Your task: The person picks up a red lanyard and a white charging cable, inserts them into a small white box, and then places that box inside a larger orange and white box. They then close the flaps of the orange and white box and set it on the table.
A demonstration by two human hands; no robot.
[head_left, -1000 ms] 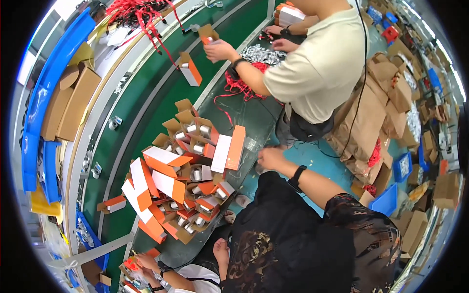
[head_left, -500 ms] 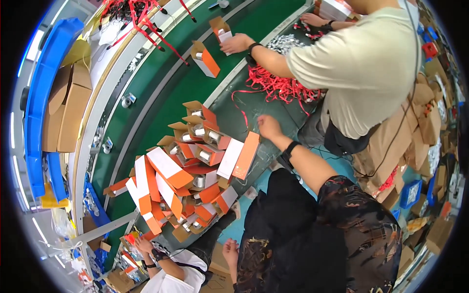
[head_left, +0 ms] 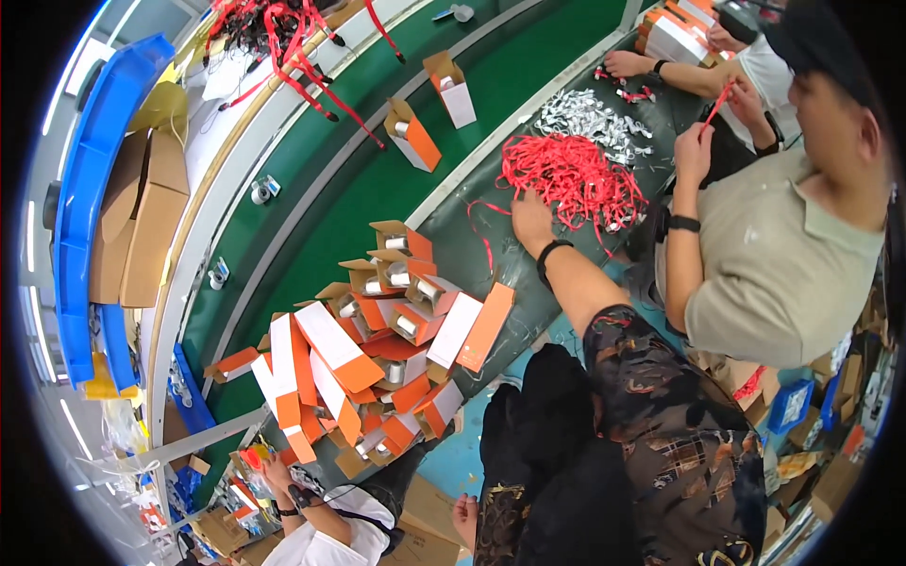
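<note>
My right hand (head_left: 533, 223) reaches over the dark bench to the left edge of a heap of red lanyards (head_left: 571, 184). Its back faces up, and the fingertips are partly hidden, so I cannot see whether they grip a strap. One loose red strap (head_left: 488, 247) trails over the bench beside it. Low beside my dark clothing hangs my left hand (head_left: 465, 517), its fingers curled with nothing visible in them. To the left of my right arm lies a pile of orange and white boxes (head_left: 344, 354), several with open flaps showing silvery-white items inside.
Two open boxes (head_left: 412, 141) stand on the green conveyor (head_left: 330, 203). White cords (head_left: 590, 123) lie beyond the lanyards. A co-worker in a light shirt (head_left: 779, 255) holds a red strap at right. Another person in white (head_left: 326, 533) works at lower left. A blue tray (head_left: 90, 208) borders the far left.
My right hand has moved forward to the red lanyards. The co-worker at right has withdrawn from the boxes on the conveyor and now holds a red strap. The view has shifted slightly.
</note>
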